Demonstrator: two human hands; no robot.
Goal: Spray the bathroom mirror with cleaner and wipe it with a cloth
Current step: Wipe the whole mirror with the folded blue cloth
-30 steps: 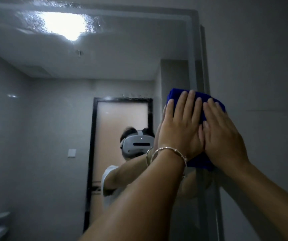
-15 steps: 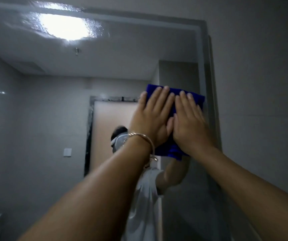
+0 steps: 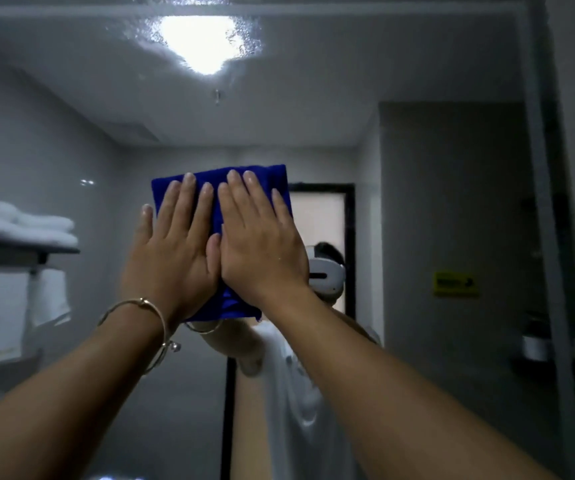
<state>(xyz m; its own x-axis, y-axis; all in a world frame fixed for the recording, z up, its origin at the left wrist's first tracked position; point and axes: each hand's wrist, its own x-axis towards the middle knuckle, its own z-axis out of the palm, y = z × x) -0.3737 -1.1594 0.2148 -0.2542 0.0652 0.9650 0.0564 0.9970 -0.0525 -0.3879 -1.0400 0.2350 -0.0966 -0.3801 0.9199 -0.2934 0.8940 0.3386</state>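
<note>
A folded blue cloth lies flat against the bathroom mirror, near its middle. My left hand, with a thin bangle at the wrist, presses on the cloth's left half with straight fingers. My right hand presses on the right half, side by side with the left, thumbs touching. Both palms cover most of the cloth; only its top edge and bottom corner show. Wet droplets speckle the glass around the reflected ceiling light. No spray bottle is in view.
The mirror's frame edge runs down the right side, with bare wall beyond it. Reflected in the glass are a shelf of white towels on the left, a doorway, a yellow sign and a person wearing a headset.
Both hands have slid the cloth leftward from the mirror's right edge toward its middle, staying flat on it throughout.
</note>
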